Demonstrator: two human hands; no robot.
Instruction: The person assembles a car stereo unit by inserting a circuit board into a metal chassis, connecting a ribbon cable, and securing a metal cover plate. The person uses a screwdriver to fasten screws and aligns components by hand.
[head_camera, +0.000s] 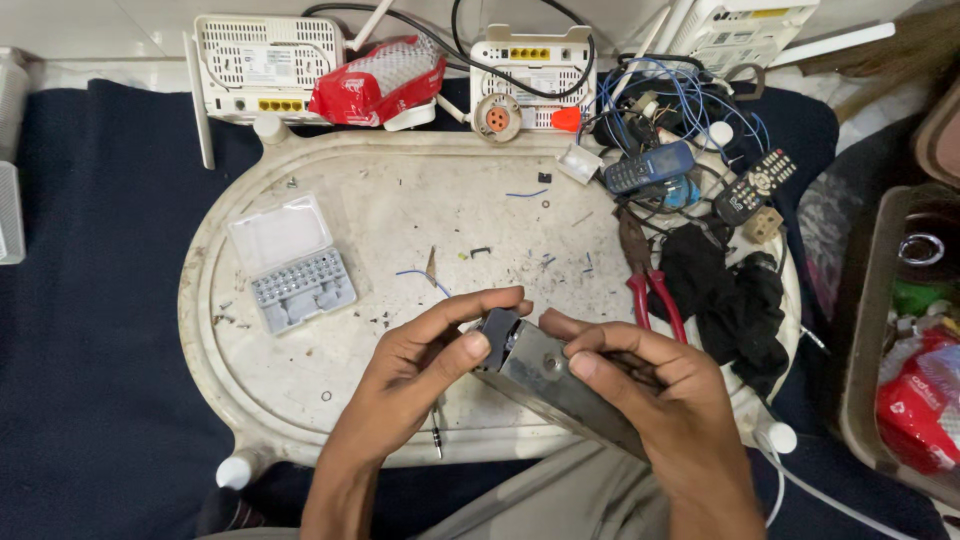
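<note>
Head camera, looking steeply down from above

The single view sits close over the white oval tray table (300, 400), facing away from the wearer toward the routers (262, 66) at its far edge; the right margin is probably cropped clutter.

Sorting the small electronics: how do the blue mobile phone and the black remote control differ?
The mobile phone is blue and stubbier; the remote control is black and slimmer. The phone lies nearer the tray's middle, the remote at its right edge. Both have keypads, lie tilted and rest among wires.
</note>
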